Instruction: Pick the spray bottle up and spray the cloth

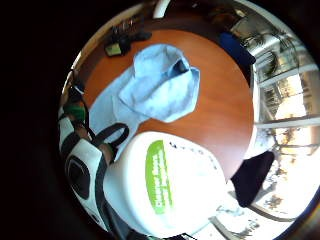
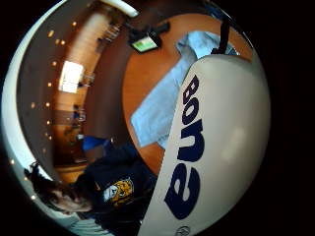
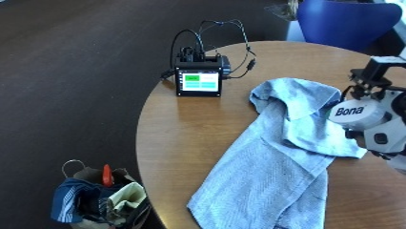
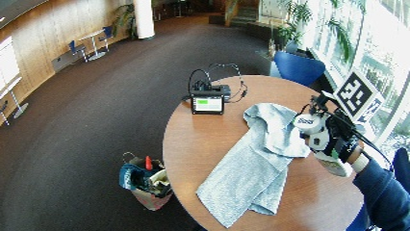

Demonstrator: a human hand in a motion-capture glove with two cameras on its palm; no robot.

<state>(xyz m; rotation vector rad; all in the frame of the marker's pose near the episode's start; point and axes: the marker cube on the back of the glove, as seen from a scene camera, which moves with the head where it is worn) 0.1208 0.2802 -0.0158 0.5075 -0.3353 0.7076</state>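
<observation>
Round wooden table [image 3: 190, 138] on dark brown carpet [image 3: 76, 81]; a small black device with a lit green screen [image 3: 199, 80] and looped cables stands near the table's far edge; a blue chair [image 3: 349, 21] just beyond the table; an open bag [image 3: 101, 200] of mixed items on the floor beside the table; wood-panelled wall [image 4: 38, 43] with a small table and blue chairs [image 4: 90, 45] along it; a white column [image 4: 143, 18]; potted plants [image 4: 301, 24] beside bright windows [image 4: 384, 53] admitting daylight.

A white bottle [image 2: 221, 132] with blue letters fills the right of the frame; a light blue cloth [image 2: 162, 103] lies on the brown table [image 2: 142, 73] at centre.
</observation>
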